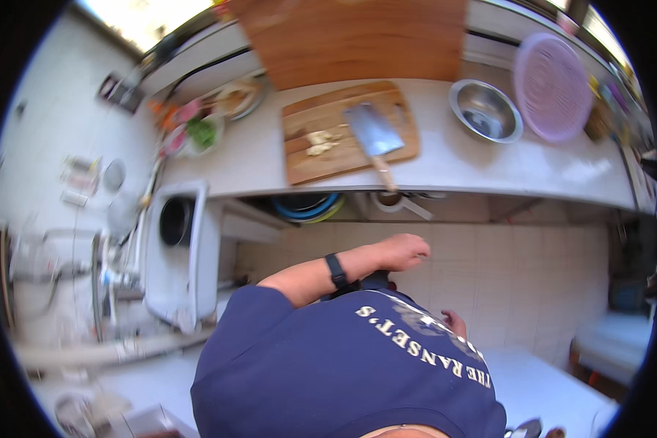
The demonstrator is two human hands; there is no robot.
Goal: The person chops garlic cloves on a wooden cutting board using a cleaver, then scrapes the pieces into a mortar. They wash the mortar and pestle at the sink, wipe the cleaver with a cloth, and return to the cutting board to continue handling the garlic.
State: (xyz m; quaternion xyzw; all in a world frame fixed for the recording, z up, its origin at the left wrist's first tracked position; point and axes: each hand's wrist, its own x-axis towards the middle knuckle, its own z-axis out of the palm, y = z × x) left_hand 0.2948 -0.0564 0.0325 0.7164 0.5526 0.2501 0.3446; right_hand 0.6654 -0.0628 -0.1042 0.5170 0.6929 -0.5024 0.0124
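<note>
My left hand (pixel 404 252), below a dark wristband, hangs in front of the counter with its fingers loosely curled; nothing shows in it. Of my right hand (pixel 455 323) only some fingers appear past the shirt, and what it does is hidden. Beyond them on the counter, a wooden cutting board (pixel 312 116) bears a cleaver (pixel 373 131), its wooden handle reaching over the board's near edge. Pale chopped pieces (pixel 322 143) lie left of the blade. A metal bowl (pixel 485 111) sits to the right of the board.
Right of the bowl leans a pink plastic strainer basket (pixel 553 87). Bowls with green leaves (pixel 201 132) and a plate (pixel 246 104) stand at the counter's left. A white sink (pixel 169 279) holds a dark pot (pixel 176 220). Basins (pixel 306 207) sit under the counter.
</note>
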